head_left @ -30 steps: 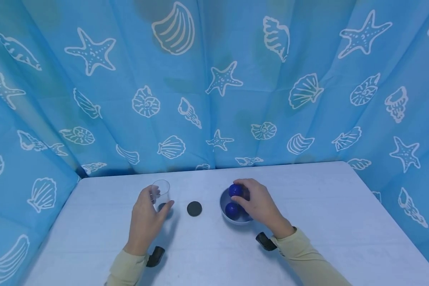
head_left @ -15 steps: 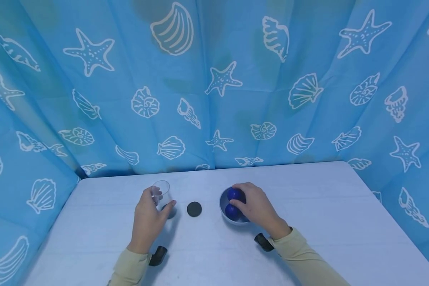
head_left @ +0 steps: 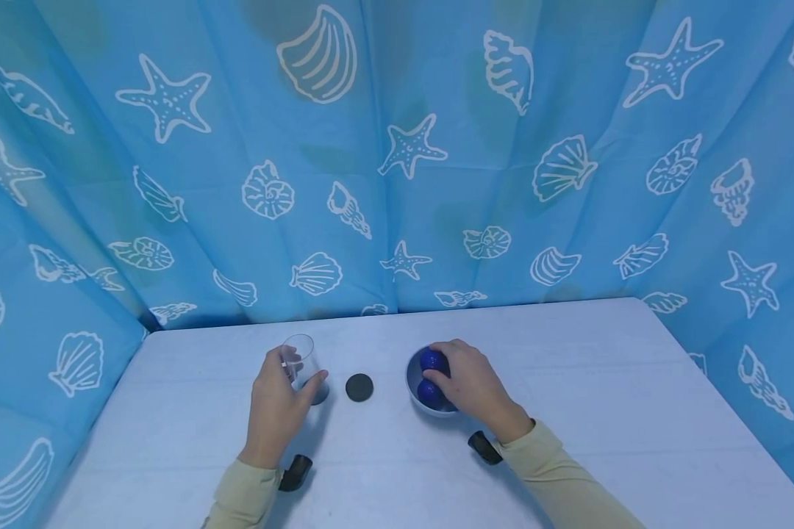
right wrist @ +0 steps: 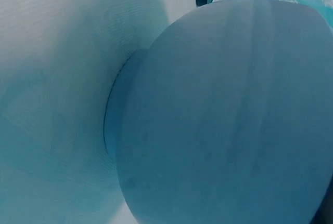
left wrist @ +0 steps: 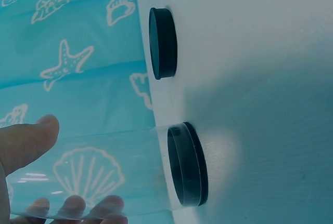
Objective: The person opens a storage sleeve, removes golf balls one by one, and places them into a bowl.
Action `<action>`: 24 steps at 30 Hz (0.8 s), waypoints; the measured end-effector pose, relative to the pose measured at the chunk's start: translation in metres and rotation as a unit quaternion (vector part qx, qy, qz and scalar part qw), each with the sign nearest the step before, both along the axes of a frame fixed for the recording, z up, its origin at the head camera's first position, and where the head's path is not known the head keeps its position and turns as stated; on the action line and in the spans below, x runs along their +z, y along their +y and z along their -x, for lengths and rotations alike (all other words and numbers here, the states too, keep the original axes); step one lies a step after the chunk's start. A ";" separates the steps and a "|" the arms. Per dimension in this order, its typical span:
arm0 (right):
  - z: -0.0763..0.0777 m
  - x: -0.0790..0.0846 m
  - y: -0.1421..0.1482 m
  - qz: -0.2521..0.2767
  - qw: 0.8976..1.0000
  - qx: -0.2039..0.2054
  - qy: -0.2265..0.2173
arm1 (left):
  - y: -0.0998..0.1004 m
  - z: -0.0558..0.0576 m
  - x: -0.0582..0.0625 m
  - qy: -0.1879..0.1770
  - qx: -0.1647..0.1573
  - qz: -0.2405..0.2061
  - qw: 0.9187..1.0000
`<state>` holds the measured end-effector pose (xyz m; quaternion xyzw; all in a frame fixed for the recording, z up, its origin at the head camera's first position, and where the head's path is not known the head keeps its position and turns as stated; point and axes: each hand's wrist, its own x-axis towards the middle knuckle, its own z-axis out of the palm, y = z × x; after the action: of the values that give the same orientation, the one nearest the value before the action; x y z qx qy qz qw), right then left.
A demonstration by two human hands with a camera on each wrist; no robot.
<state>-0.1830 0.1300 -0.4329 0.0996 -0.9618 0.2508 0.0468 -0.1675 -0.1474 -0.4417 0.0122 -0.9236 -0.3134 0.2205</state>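
Observation:
In the head view my left hand (head_left: 278,415) grips a clear plastic cylinder (head_left: 306,361) with a black base. Thumb and fingers wrap its sides in the left wrist view, where the black base (left wrist: 192,164) stands at or close to the white surface. My right hand (head_left: 478,388) reaches into a blue-grey bowl (head_left: 418,405) and pinches a dark blue ball (head_left: 433,360) between thumb and fingers. Another blue ball (head_left: 429,393) lies nearer in the same bowl. From the right wrist, the bowl's outer wall (right wrist: 223,120) hides that hand and the balls.
A round black lid (head_left: 359,387) lies on the white-covered table (head_left: 602,389) between cylinder and bowl. Behind and beside the table hangs a blue curtain (head_left: 357,154) printed with shells and starfish. A black wrist device (head_left: 295,472) sits under the left sleeve, another (head_left: 485,447) under the right.
My right hand has lowered slightly with the blue ball, deeper into the bowl. The left hand and cylinder have shifted a little to the right, the base showing more to the right.

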 end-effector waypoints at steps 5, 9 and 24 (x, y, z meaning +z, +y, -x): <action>0.000 0.001 -0.003 -0.003 1.000 -0.006 -0.001 | 0.000 0.000 0.001 -0.013 0.006 -0.009 1.000; 0.000 0.001 -0.006 -0.013 1.000 -0.017 -0.008 | 0.000 0.000 0.001 -0.027 0.011 -0.013 0.999; 0.002 0.004 -0.007 -0.045 0.999 -0.018 -0.014 | -0.001 0.000 -0.001 -0.026 0.001 -0.005 1.000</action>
<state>-0.1853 0.1232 -0.4294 0.0812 -0.9742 0.2077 0.0334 -0.1677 -0.1489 -0.4428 0.0220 -0.9274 -0.3176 0.1962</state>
